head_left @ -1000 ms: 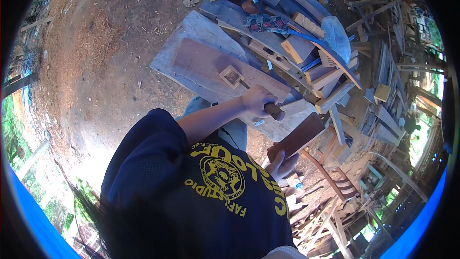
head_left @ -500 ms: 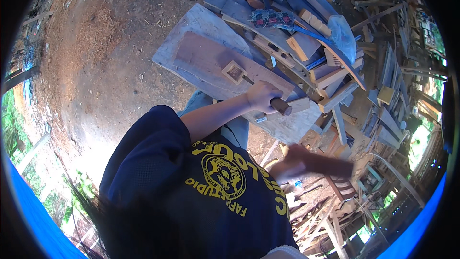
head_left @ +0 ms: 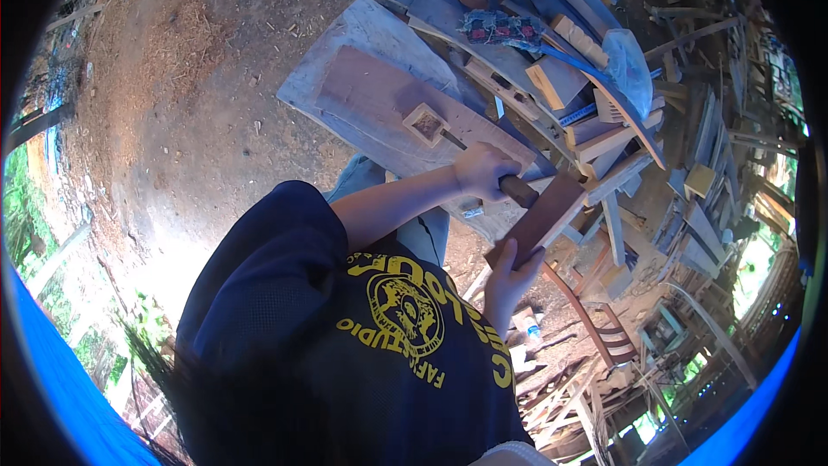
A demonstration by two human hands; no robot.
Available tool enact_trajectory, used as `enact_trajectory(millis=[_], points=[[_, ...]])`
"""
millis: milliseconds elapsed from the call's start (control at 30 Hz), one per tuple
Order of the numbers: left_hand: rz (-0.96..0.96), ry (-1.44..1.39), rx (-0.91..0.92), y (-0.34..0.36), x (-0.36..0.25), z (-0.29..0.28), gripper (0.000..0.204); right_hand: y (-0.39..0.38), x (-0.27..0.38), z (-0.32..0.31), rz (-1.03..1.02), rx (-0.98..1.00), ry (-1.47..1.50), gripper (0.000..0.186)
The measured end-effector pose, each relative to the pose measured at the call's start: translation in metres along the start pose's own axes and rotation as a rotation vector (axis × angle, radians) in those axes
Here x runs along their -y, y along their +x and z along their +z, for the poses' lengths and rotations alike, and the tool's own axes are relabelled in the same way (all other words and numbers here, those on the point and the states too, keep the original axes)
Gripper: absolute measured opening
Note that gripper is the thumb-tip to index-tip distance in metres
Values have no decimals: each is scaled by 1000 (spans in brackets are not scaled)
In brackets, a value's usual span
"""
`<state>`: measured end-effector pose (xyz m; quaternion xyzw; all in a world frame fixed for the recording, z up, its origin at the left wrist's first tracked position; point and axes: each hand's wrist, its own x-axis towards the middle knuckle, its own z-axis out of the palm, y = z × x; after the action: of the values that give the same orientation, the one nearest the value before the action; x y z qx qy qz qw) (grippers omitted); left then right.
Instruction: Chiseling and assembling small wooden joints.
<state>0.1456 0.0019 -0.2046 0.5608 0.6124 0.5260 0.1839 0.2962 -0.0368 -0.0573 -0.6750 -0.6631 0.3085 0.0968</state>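
Observation:
My left hand [head_left: 481, 171] is wrapped round a chisel [head_left: 517, 191] with a thick brown wooden handle. Its blade [head_left: 452, 139] slants into the hollow of a small square wooden piece [head_left: 424, 125], which lies on a flat reddish-brown board [head_left: 366, 91]. In my right hand [head_left: 511, 280] is a dark brown wooden block [head_left: 545, 217], its long face up against the butt of the chisel handle. Whether the two touch or sit just apart is hard to tell.
The board rests on a pale, worn plank bench [head_left: 302, 91]. To its right is a heap of offcuts, with a patterned cloth [head_left: 500, 30] and a clear plastic bag [head_left: 628, 69]. A slatted curved wooden frame [head_left: 604, 328] lies lower right. Dirt floor with shavings [head_left: 181, 60] spreads left.
My right hand has swung the wooden block up and left, from low at the right to the chisel's butt end. The left hand keeps its grip on the chisel.

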Motion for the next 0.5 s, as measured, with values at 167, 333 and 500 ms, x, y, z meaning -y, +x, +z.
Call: enact_trajectory(millis=[167, 333, 500], points=[[-17, 46, 14, 4, 2, -1, 22, 30, 18, -63, -367, -238, 443, 46], [4, 18, 35, 9, -4, 9, 20, 7, -21, 8, -162, -311, 129, 53], [-35, 31, 52, 2, 4, 6, 20, 21, -6, -36, -20, 21, 296, 54]])
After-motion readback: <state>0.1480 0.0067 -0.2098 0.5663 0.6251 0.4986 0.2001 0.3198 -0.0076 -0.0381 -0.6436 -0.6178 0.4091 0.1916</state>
